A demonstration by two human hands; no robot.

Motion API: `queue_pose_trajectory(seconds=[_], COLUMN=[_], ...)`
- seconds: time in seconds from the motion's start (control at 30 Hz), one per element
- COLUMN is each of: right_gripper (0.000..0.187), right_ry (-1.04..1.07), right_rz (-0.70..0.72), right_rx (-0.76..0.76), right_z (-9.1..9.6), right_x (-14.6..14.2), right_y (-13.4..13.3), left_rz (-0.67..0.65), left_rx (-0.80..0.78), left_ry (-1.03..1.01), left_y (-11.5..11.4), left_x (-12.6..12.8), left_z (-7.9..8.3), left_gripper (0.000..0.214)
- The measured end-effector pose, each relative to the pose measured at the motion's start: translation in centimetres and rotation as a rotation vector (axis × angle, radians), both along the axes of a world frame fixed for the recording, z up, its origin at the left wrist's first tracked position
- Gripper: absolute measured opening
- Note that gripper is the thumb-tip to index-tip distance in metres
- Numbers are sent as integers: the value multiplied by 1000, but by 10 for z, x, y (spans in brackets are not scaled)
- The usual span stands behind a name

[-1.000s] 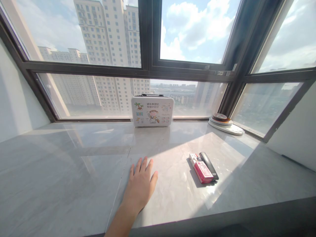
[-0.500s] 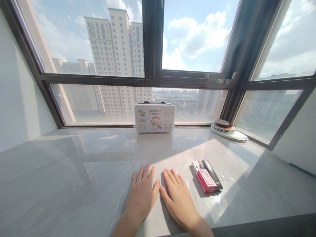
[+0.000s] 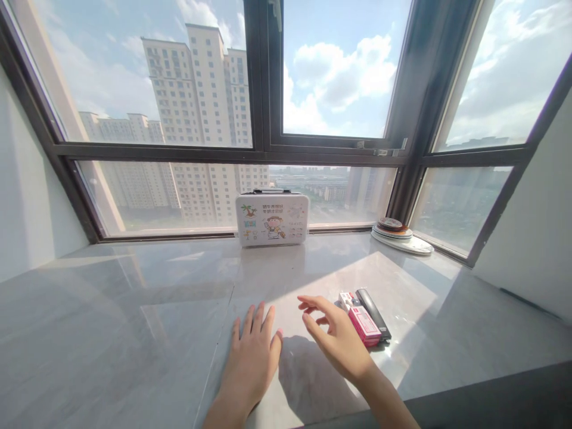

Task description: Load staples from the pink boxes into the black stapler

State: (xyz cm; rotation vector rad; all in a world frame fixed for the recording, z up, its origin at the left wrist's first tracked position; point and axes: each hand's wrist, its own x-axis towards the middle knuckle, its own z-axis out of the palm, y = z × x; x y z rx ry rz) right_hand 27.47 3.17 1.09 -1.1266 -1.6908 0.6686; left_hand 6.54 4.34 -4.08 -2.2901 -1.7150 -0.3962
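The left hand (image 3: 251, 357) lies palm down, flat, its fingers together and pointing to the far side, the thumb spread out to the right. Its forearm runs back to the near edge. The right hand (image 3: 337, 339) is lifted, just to the right of the left one and apart from it. Its fingers are loosely curled and spread, empty, pointing far and left. Its forearm slants in from the near right.

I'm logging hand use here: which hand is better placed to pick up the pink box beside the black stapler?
Probably the right hand: it is raised, fingers spread, beside the pink rectangular box. The left hand lies flat on the grey marble sill, farther away.
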Motion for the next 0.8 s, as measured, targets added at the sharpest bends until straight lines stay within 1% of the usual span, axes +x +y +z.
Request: queue_pose_trajectory(seconds=[0.07, 0.1, 0.13, 0.17, 0.23, 0.27, 0.33, 0.4, 0.43, 0.5, 0.57, 0.67, 0.73, 0.8], right_gripper=[44, 45, 45, 46, 52, 54, 55, 57, 58, 60, 61, 61, 59, 56], right_ry=[-6, -30, -69, -118, -146, -125, -43, 52, 85, 107, 88, 36, 18, 0], right_rz=[-199, -309, -397, -442, -442, -390, -251, -148, -128, -131, -153, -149, -149, -126], right_rx=[41, 50, 51, 18, -97, -166, -257, -303, -321, -367, -388, -315, -236, -191], right_z=[13, 16, 16, 13, 2, -5, -16, -21, -22, -21, -20, -23, -26, -29], right_x=[40, 62, 85, 106, 140, 150, 157, 149, 140, 117, 89, 41, 6, -25], right_y=[7, 9, 11, 13, 14, 14, 12, 10, 9, 7, 8, 12, 17, 20], left_rz=[4, 5, 8, 11, 14, 11, -2, -8, -7, -4, -13, -25, 19, 100], left_rx=[-10, -18, -25, -29, -31, -29, -26, -16, -10, -4, -10, -41, -84, -133], left_ry=[-25, -31, -34, -31, -18, -11, -7, -23, -40, -102, -205, -464, -692, -930], left_y=[1, 1, 1, 1, 0, 0, -1, -2, -1, 0, 2, 3, 1, -3], left_x=[-1, -1, -1, -1, 0, 0, 1, 1, 2, 1, -1, -5, -8, -10], left_z=[-1, -1, 0, 0, 2, 2, 3, 2, 1, 0, 0, 5, 10, 14], left_gripper=[51, 51, 51, 51, 51, 50, 49, 49, 50, 50, 50, 49, 50, 53])
